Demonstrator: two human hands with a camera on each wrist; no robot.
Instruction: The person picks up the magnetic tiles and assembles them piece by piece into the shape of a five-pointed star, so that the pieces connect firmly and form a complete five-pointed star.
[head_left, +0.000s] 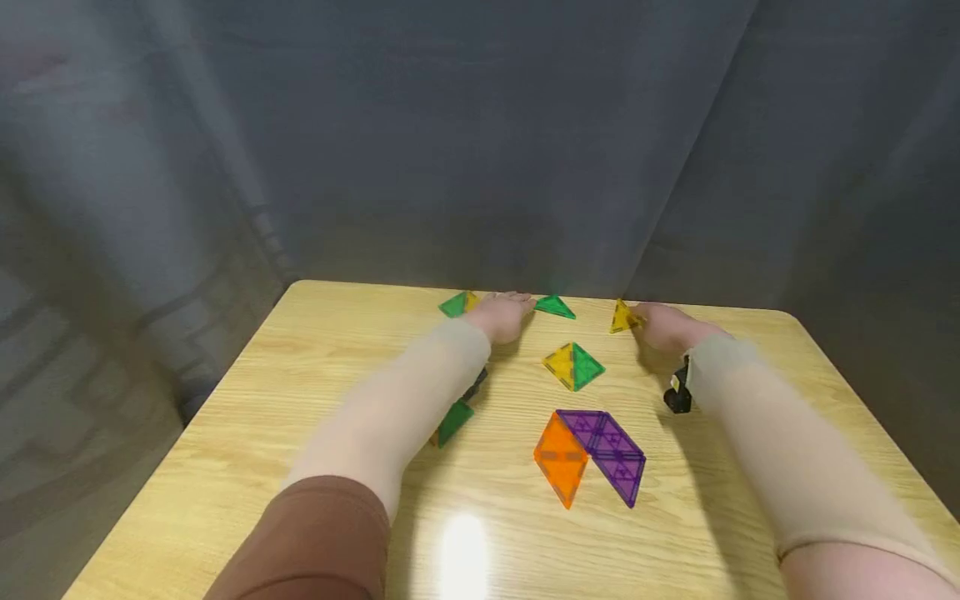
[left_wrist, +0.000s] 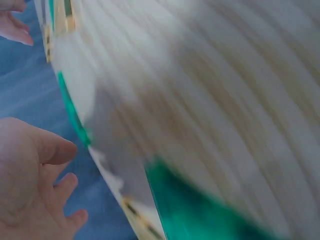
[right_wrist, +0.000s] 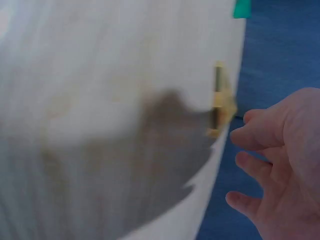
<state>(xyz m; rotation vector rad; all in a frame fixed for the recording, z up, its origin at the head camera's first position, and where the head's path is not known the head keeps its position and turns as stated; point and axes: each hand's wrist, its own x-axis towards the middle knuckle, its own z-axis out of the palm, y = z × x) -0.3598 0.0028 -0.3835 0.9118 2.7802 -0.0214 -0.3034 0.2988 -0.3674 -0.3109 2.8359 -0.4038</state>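
Near the far edge of the table, my left hand (head_left: 501, 317) reaches over the wood with loosely spread fingers, holding nothing. A green triangular magnetic tile (head_left: 555, 307) lies just past its fingertips, and a green and a yellow tile (head_left: 453, 305) show on its other side, partly covered by the hand. My right hand (head_left: 666, 327) hovers beside a yellow triangular tile (head_left: 622, 317), fingertips right at it in the head view. In the right wrist view a gap shows between those relaxed fingers (right_wrist: 250, 170) and the yellow tile (right_wrist: 220, 102).
Mid-table, a yellow and a green triangle (head_left: 588, 367) lie edge to edge. Closer in, orange tiles (head_left: 561, 475) form a diamond against several purple triangles (head_left: 607, 446). Another green tile (head_left: 453, 422) is partly hidden by my left forearm. Grey curtain (head_left: 480, 150) hangs behind the table.
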